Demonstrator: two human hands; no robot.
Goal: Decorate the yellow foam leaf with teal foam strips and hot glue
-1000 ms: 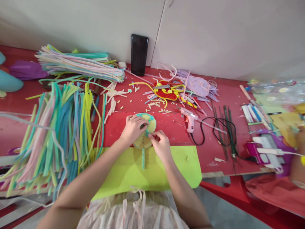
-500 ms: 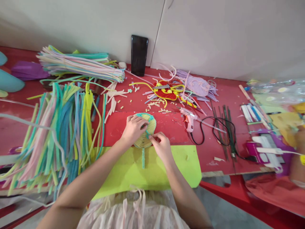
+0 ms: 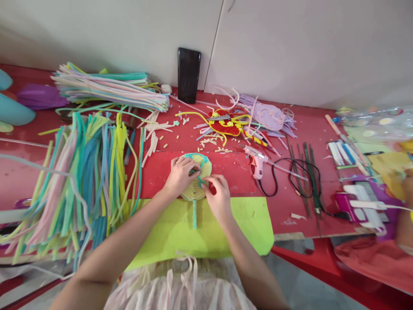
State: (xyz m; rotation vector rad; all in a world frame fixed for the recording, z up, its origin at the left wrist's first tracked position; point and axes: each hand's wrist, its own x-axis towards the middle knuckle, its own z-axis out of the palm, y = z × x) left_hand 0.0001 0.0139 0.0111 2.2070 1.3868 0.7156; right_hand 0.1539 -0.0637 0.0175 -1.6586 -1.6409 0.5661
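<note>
A small round fan (image 3: pixel 193 194) of pale yellow pipe cleaners, with teal trim along its top edge and a teal handle (image 3: pixel 194 215), lies in front of me. Its handle points toward me over the lime-green sheet. My left hand (image 3: pixel 182 174) rests over the upper left of the fan, its fingers closed in a pinch at a teal pipe cleaner (image 3: pixel 200 179) on the fan's face. At the fan's right side, my right hand (image 3: pixel 217 193) pinches the same teal piece between thumb and forefinger. The left fingers hide part of the fan.
Bundles of coloured pipe cleaners (image 3: pixel 93 168) lie at the left, another bundle (image 3: pixel 109 88) behind. A phone (image 3: pixel 189 75) leans on the wall. A pink glue gun (image 3: pixel 256 161) with black cord, scissors (image 3: pixel 221 117) and a lilac fan (image 3: pixel 267 115) lie right. A person's arm (image 3: pixel 405 215) shows far right.
My right hand has shifted slightly, its fingers a little higher at the teal piece. My left hand and the fan stay almost where they were.
</note>
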